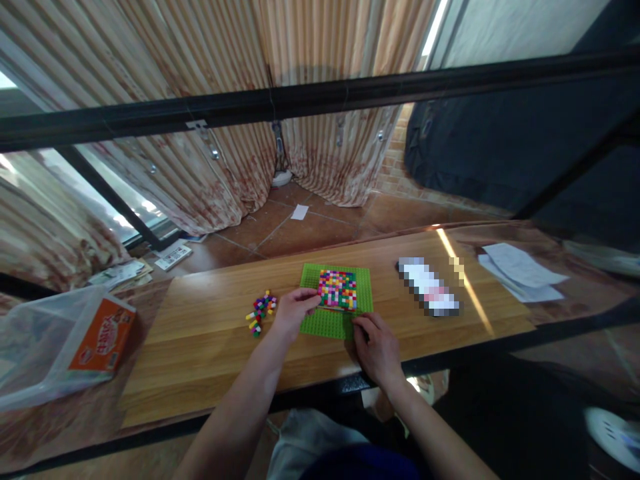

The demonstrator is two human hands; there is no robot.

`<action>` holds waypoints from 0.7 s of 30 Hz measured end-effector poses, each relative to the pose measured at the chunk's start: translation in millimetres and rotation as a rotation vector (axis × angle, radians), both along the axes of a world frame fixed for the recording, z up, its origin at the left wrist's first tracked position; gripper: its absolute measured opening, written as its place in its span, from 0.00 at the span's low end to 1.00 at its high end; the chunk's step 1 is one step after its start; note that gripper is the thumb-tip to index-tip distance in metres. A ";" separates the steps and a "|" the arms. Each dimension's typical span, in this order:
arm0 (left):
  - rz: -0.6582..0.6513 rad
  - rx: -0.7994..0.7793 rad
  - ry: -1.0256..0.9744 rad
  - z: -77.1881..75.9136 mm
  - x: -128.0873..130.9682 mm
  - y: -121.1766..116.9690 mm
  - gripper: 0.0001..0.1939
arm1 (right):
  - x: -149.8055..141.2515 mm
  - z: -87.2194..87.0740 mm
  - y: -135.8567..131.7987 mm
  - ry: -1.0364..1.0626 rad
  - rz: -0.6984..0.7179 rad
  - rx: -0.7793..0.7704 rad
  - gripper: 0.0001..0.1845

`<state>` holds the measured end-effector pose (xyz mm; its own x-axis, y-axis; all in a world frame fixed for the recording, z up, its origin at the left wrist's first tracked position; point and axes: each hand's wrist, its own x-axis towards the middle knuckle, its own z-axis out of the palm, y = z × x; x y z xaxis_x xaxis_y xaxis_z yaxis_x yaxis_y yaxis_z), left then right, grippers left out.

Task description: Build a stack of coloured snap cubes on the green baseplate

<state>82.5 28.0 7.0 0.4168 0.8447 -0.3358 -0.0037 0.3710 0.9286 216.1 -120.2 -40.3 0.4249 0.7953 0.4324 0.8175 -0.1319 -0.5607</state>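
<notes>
A green studded baseplate [363,293] lies on the wooden table, carrying a dense block of multicoloured toy bricks [338,289]. My left hand [295,309] reaches over the plate's left side, thumb and forefinger pinched against the block's left edge. Whatever sits between those fingertips is too small to make out. Curled at the plate's front right corner, my right hand [379,345] grips its edge with thumb and fingers. Left of the plate, beside my left hand, is a loose pile of small coloured bricks [260,310].
A blurred-out, phone-like object [428,287] lies right of the plate. Papers [523,270] rest at the table's right end. At the left stands a clear plastic bin [45,333] with an orange label. A dark metal bar [320,97] crosses beyond the table, before curtains.
</notes>
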 end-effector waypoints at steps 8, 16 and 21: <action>-0.023 -0.183 -0.058 5.4 6.8 6.8 0.18 | 1.0 0.7 -0.3 -0.003 0.001 -0.009 0.11; 0.024 -0.178 -0.056 0.7 10.8 3.0 0.19 | 2.4 -0.1 0.0 0.023 0.037 -0.036 0.12; 0.063 -0.084 -0.093 1.8 5.2 -10.7 0.20 | 2.5 -1.4 0.7 0.021 0.036 -0.027 0.12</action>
<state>87.7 17.3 8.9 0.3962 0.8408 -0.3689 -0.1141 0.4437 0.8889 218.7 -119.5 -41.7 0.4047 0.8211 0.4024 0.8103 -0.1180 -0.5741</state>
